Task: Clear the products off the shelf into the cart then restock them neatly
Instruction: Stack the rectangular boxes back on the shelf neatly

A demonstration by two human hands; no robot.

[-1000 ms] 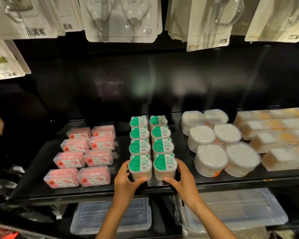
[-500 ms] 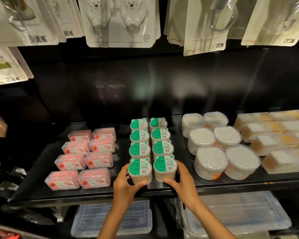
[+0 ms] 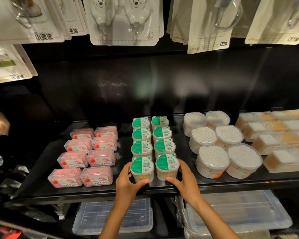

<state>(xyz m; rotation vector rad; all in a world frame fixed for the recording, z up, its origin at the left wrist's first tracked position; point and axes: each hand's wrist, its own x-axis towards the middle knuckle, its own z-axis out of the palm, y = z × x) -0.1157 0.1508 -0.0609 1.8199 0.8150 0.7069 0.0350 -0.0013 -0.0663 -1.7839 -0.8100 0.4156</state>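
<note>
Figure: head view of a black shelf [image 3: 162, 188] during restocking, read left to right.

At far left lay eight pink dental floss boxes [image 3: 86, 156], two columns of four, flat and squarely aligned.

At centre stood eight green-lidded toothpick tubs [image 3: 153, 147], also two columns of four, running from the shelf's front edge toward the back. The left hand [image 3: 128, 182] was wrapped about the front left tub [image 3: 141, 170], thumb across its near face and fingers on its outer side. The right hand [image 3: 184, 178] mirrored it on the front right tub [image 3: 167, 168], thumb low at the base and fingers curled round the right wall. Both grips were closed on their tubs, which stood upright on the shelf.

These tubs were judged light, rigid and smooth-walled (clear hard plastic, hence somewhat slippery); the sensible hold was across the side walls low on the body, not by the lid, which might lift off. Squeezing a pair inward from both outer sides would probably keep the columns straight.

Right of centre stood six round cotton swab tubs [image 3: 221, 144], in two rows of three. They were likely light and stiff too, though too wide for a one-handed pinch.

At far right lay rectangular swab boxes [image 3: 273, 135] (blurred; their count could not be told).

Clear lidded bins [image 3: 114, 216] sat on the level below, and carded hooks [image 3: 124, 21] hung above.
</note>
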